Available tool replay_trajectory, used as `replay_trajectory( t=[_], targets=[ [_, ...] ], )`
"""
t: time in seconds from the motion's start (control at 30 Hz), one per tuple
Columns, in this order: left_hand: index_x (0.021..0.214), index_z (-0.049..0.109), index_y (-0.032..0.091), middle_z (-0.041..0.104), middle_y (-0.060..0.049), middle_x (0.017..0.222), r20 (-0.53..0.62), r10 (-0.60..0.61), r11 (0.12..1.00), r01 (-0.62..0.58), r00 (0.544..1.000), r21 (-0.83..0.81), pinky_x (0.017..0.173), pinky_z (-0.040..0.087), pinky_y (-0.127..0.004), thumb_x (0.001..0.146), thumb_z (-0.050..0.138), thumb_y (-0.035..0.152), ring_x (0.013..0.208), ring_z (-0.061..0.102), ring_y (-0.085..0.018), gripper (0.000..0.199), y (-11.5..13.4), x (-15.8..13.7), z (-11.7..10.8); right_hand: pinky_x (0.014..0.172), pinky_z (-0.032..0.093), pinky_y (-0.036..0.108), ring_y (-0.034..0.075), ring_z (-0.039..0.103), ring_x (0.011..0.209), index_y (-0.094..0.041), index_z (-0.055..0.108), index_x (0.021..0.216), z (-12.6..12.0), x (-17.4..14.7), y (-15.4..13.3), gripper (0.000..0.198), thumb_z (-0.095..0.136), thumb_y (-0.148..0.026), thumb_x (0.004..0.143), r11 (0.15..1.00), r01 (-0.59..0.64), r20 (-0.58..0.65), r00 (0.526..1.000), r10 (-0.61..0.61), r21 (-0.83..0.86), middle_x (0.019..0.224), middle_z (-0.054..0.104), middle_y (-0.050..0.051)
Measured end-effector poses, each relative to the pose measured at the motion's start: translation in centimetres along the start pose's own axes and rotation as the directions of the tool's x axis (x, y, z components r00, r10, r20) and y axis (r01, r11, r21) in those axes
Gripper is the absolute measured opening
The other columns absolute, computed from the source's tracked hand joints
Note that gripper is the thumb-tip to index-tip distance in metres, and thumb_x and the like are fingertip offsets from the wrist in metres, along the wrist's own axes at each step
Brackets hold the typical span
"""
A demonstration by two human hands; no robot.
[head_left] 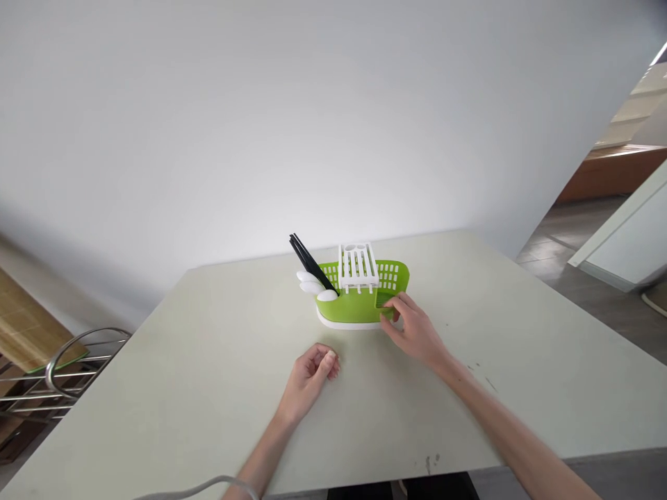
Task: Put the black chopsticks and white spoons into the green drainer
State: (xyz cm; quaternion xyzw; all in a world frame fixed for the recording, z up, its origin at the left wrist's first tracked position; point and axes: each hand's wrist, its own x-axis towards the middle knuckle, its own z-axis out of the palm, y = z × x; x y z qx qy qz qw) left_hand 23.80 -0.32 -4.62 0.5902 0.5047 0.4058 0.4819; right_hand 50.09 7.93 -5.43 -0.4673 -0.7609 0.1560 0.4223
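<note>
A green utensil holder (351,310) with slotted walls and a white base stands upright on the table. Black chopsticks (311,264) lean out of its left end, beside several white spoons (311,286) whose bowls point outward. Across its middle sits a white slotted rack (358,269). My right hand (413,330) is at the holder's right front, fingers curled over the low rim and thumb against the outside. Closer to me, my left hand (311,375) rests on the table, its fingers curled in and the thumb over them, apart from the holder.
The pale table (208,389) runs back to a white wall (292,125). On the left, beyond the table edge, stands a metal wire rack (67,368) beside a tan board (31,312). A grey cable (203,486) crosses my left forearm.
</note>
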Motion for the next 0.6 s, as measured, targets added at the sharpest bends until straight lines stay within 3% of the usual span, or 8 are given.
replay_trajectory(
  t=[0.6],
  targets=[
    [0.089, 0.064, 0.018, 0.064, -0.002, 0.077, 0.004, 0.0, 0.999, 0.0, 1.0, 0.041, 0.071, 0.047, -0.029, 0.097, 0.059, 0.065, 0.073, 0.058, -0.016, 0.047, 0.5, -0.3, 0.2, 0.049, 0.044, 0.027, 0.017, 0.057, 0.067, -0.026, 0.057, 0.1, -3.1, -5.3, -1.3, 0.008, 0.054, -0.033, 0.103, 0.994, -0.095, 0.043, 0.995, 0.093, 0.046, 0.091, 0.053, 0.003]
  ],
)
